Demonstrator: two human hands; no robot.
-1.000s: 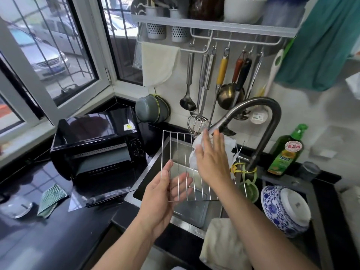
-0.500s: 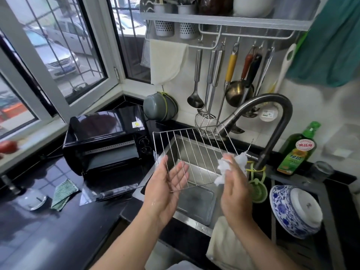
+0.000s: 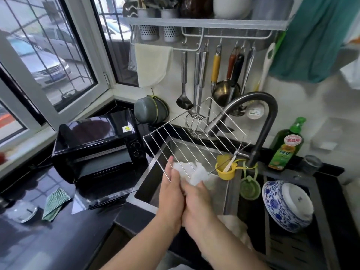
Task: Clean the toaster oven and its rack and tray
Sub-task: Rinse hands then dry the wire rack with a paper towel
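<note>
A chrome wire rack (image 3: 194,137) hangs tilted over the steel sink (image 3: 171,145), one corner high near the faucet. My left hand (image 3: 171,184) grips its near lower edge, fingers up along the wires. Close beside it, my right hand (image 3: 196,199) pinches a crumpled white cloth (image 3: 194,172) against the rack's lower wires. The black toaster oven (image 3: 97,145) stands on the dark counter to the left, its glass door (image 3: 101,197) dropped open. I cannot make out the tray in the sink behind my hands.
A dark curved faucet (image 3: 259,121) arches behind the rack. A yellow cup (image 3: 227,168) hangs by the faucet base, a green soap bottle (image 3: 287,147) stands behind. A blue-white bowl (image 3: 286,205) sits on the drainer. Utensils (image 3: 216,71) hang above; a green cloth (image 3: 55,203) lies on the counter.
The rack has been turned so one corner points up by the faucet. My right hand with the cloth has come down and left to the rack's lower edge, against my left hand.
</note>
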